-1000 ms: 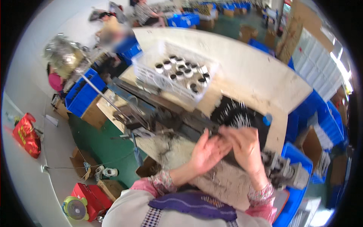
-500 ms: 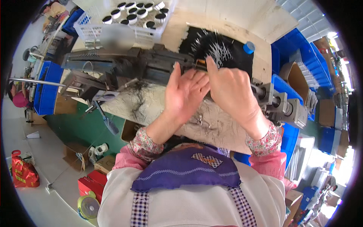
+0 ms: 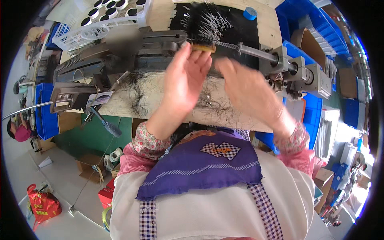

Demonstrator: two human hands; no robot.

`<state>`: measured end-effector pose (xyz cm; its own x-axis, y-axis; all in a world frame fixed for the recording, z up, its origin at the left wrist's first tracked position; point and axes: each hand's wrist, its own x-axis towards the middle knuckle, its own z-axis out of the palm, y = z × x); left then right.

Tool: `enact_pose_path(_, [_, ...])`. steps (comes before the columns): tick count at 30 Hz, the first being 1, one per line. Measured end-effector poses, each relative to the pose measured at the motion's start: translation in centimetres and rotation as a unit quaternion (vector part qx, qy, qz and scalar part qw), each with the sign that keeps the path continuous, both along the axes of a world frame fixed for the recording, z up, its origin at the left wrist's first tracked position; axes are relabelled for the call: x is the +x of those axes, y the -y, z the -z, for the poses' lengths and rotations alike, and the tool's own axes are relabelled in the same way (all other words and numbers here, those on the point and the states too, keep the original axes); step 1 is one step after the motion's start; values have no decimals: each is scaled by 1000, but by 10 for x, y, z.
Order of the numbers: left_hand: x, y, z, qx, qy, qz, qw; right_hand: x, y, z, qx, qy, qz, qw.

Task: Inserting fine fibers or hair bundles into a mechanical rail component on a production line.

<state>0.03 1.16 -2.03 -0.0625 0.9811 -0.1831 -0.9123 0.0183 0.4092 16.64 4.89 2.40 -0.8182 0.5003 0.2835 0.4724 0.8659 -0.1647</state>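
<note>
My left hand (image 3: 185, 78) is raised palm up at the machine. Its thumb and fingertips are around a yellowish-brown strip (image 3: 204, 48), with dark bristles (image 3: 201, 40) along its far side. My right hand (image 3: 246, 86) is to the right and nearer, apart from the strip. It is blurred, its fingers look bent, and their tips are unclear. From beside the strip a coiled wire (image 3: 227, 45) runs right to the metal spindle (image 3: 258, 53) of the machine. Looped metal wire pins (image 3: 214, 23) lie heaped on a black cloth (image 3: 246, 34) just beyond.
A white plastic basket (image 3: 72, 40) of black-topped round pieces stands at the far left. A blue round cap (image 3: 250, 13) sits on the cloth. Loose dark bristles (image 3: 138, 94) litter the wooden table (image 3: 160, 82). Blue bins (image 3: 310, 32) stand at the right.
My right hand has drawn back toward me and right, away from my left hand. More of the yellowish-brown strip, the coiled wire and the spindle shows. The whole view has shifted.
</note>
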Motion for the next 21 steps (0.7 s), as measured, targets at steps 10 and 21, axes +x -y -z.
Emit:
enact_pose_path(10, [24, 39, 21, -3, -18, 152, 988, 2, 2, 168, 102, -27, -32, 994])
enact_pose_path(21, [-77, 157, 26, -222, -252, -478, 812, 17, 20, 108, -226, -163, -20, 960])
